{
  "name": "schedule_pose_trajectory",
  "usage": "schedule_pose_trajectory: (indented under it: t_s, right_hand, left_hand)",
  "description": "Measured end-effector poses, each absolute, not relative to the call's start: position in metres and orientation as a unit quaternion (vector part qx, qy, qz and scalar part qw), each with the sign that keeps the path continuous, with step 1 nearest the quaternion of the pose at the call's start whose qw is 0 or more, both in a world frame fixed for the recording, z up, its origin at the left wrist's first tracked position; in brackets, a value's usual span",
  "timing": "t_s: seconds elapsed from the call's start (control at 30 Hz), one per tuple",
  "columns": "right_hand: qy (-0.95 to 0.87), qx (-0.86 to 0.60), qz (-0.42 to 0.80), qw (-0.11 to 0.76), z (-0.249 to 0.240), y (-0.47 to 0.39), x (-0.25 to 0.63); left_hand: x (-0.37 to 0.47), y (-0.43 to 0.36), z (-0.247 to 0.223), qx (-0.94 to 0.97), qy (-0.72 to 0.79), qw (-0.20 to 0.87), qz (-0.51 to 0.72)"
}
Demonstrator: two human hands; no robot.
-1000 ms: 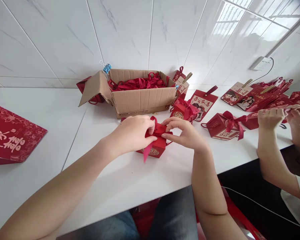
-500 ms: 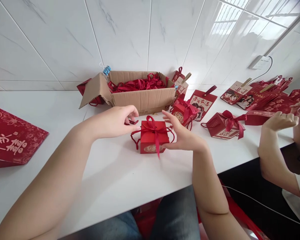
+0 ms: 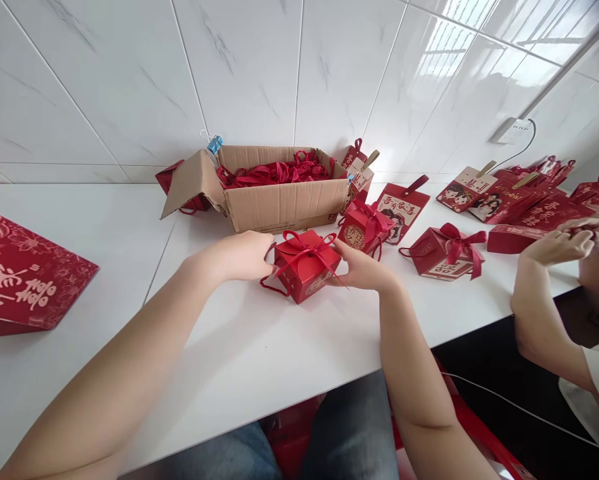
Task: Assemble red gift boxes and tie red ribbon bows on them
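Observation:
A small red gift box sits on the white table in front of me, one corner turned toward me. A red ribbon is tied in a bow on its lid, and a twisted cord handle hangs at its left side. My left hand holds the box's left side, its fingertips partly hidden behind the box. On the right side my right hand grips it with thumb and fingers.
Behind the box stands an open cardboard carton full of red ribbons. Finished boxes with bows stand to the right. A red printed package lies left. A co-worker's hands are at far right.
Both hands have closed in on the gift box. It has turned so that a corner faces me, and its bow now spreads sideways across the lid.

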State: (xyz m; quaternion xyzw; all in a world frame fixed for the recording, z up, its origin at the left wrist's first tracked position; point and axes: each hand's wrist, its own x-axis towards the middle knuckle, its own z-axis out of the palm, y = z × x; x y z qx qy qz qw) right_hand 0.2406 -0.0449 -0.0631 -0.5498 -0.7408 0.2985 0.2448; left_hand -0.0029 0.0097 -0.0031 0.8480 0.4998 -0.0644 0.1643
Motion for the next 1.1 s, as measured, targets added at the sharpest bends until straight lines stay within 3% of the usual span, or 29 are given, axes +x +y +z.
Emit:
schedule_pose_trajectory:
  t_s: [0.1,0.33,0.47,0.9,1.1]
  right_hand:
    - [-0.749,-0.564,0.278,0.207,-0.066,-0.040,0.233]
    - [-0.768,-0.531,0.153,0.322,-0.074,-0.031,0.230]
    - [-0.778,-0.515,0.137,0.334,-0.071,-0.033,0.231]
    - [-0.758,-0.530,0.146,0.350,-0.058,-0.048,0.242]
    - [-0.722,-0.557,0.293,0.289,-0.057,-0.051,0.253]
  left_hand:
    - [0.003,0.016,-0.010,0.856,0.491,0.142,-0.080]
    - [0.000,0.016,0.000,0.874,0.469,0.122,0.033]
    - [0.000,0.013,0.002,0.878,0.466,0.106,0.041]
    - [0.002,0.002,0.007,0.887,0.424,0.159,0.091]
    - [0.001,0.005,0.004,0.880,0.455,0.136,-0.003]
